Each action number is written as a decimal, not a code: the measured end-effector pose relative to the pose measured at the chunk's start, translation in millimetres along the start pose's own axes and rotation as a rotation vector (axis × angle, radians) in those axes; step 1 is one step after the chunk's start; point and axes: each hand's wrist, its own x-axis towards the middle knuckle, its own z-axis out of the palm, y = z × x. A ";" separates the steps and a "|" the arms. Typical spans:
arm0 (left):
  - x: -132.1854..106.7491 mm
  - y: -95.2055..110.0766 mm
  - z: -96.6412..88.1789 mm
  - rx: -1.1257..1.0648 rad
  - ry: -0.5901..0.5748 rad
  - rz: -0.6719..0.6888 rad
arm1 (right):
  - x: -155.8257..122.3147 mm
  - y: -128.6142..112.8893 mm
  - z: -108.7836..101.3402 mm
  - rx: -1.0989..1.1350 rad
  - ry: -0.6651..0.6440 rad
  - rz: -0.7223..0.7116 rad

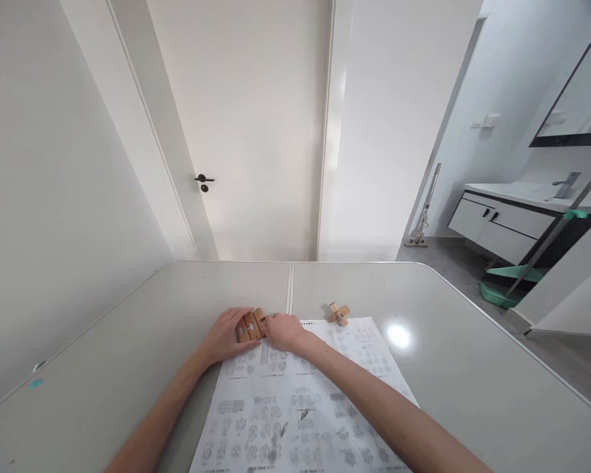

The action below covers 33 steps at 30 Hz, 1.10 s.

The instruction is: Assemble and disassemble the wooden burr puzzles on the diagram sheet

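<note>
Several notched wooden puzzle pieces (250, 326) lie side by side at the top left corner of a printed paper sheet (256, 420). My left hand (226, 334) curves round them from the left, fingers along the far ends and thumb along the near ends. My right hand (284, 331) is closed at the right side of the row, fingertips on the rightmost piece. Its fingers partly hide that piece. To the right, an assembled wooden cross-shaped puzzle (338, 314) rests at the sheet's far edge.
The pale table (453, 381) has a seam down its middle and a bright light reflection on the right. Beyond it stands a white door (256, 131) with a black handle. At the right are a mop (426, 210), a sink cabinet (502, 220) and a green dustpan (497, 295).
</note>
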 end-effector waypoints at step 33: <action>31.5 120.0 36.3 -0.307 -0.009 0.181 | -103.4 132.1 12.5 0.075 0.676 0.337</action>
